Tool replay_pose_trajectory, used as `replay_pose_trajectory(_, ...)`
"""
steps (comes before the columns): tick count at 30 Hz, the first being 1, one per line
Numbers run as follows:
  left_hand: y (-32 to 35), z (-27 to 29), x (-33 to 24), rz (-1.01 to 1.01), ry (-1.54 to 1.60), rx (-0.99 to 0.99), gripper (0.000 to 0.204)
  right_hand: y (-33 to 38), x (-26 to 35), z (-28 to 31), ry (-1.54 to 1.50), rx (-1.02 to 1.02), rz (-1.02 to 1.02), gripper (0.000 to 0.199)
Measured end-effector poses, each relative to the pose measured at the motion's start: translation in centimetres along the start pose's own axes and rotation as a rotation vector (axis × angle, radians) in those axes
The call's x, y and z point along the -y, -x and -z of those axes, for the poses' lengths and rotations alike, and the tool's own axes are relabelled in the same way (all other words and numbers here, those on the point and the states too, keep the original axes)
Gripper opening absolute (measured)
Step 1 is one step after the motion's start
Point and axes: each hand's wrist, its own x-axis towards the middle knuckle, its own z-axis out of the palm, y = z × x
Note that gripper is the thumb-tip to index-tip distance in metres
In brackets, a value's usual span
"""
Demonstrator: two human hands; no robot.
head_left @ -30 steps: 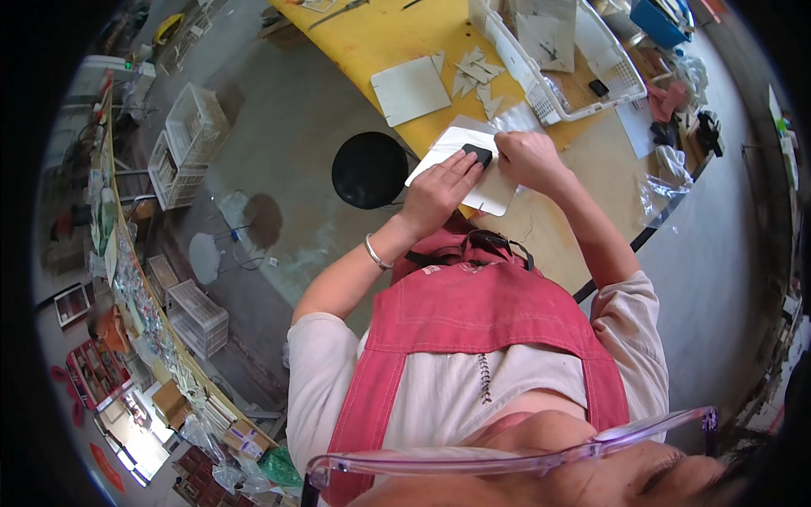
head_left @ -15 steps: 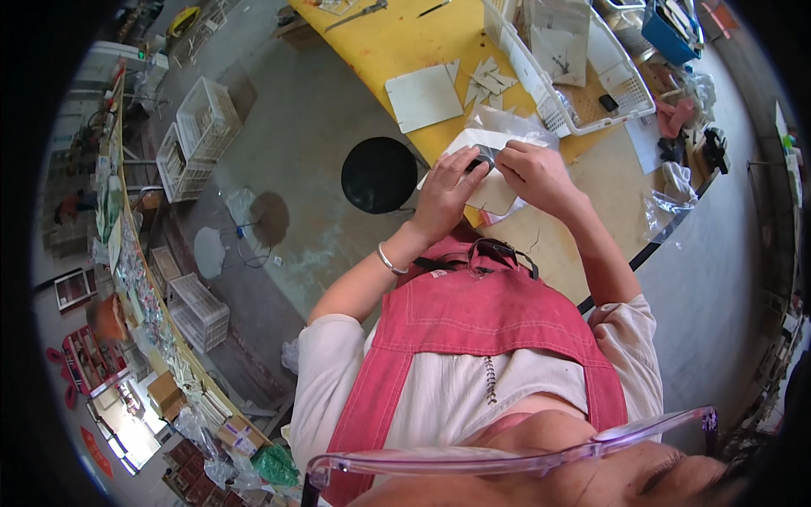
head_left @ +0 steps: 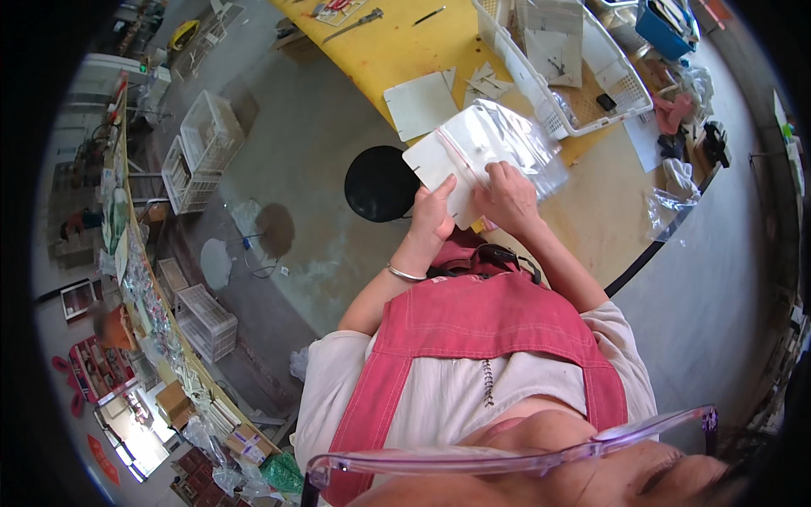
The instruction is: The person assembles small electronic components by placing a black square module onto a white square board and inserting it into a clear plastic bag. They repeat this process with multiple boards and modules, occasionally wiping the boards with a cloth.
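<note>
A flat white panel (head_left: pixel 438 163) is tilted up off the table in front of me, partly inside a clear plastic bag (head_left: pixel 536 145). A thin reddish strip crosses the panel along the bag's mouth. My left hand (head_left: pixel 434 211) grips the panel's near left edge, thumb on top and the other fingers hidden beneath. Curled fingers of my right hand (head_left: pixel 510 198) pinch at the bag's mouth, near the panel's right side. What lies under those fingertips is hidden.
On the yellow tabletop (head_left: pixel 372 63) lie another white panel (head_left: pixel 420 106) and several white offcuts (head_left: pixel 487 83). A white plastic basket (head_left: pixel 564 125) stands beyond the bag, a blue bin (head_left: pixel 667 32) further right. A round black stool (head_left: pixel 378 184) is left of the table.
The panel and bag have turned and been raised, so the bag spreads out to the right. Both hands have moved lower; the small dark grey piece between them is out of sight.
</note>
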Motion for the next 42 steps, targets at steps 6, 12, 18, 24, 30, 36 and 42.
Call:
replay_pose_trajectory(6,0.3,0.6,1.2,0.031,0.002,-0.035,0.038,0.7,-0.9,-2.7,0.068,0.037,0.097,0.012)
replay_pose_trajectory(12,1.4,0.1,1.0,0.076,-0.017,-0.058,0.040,2.1,0.4,-2.5,-0.117,0.023,0.187,0.006)
replay_pose_trajectory(18,2.6,-0.9,0.5,0.069,-0.052,0.034,0.040,0.2,0.1,-1.1,-0.506,-0.059,-0.311,0.018)
replay_pose_trajectory(24,3.2,-0.6,0.5,0.072,-0.106,0.086,0.038,-1.6,-1.4,-2.0,-0.407,-0.038,-0.377,0.016)
replay_pose_trajectory(30,2.8,0.4,1.3,-0.004,-0.177,0.106,0.037,-2.4,-1.8,-1.7,-0.253,-0.020,-0.263,0.008)
replay_pose_trajectory(36,2.2,0.3,0.8,-0.020,-0.093,0.119,0.039,2.3,-10.3,1.4,0.083,-0.106,-0.365,0.006)
replay_pose_trajectory(42,1.7,0.2,0.7,0.016,-0.101,0.118,0.039,4.7,-9.4,3.9,-0.022,-0.106,-0.288,0.009)
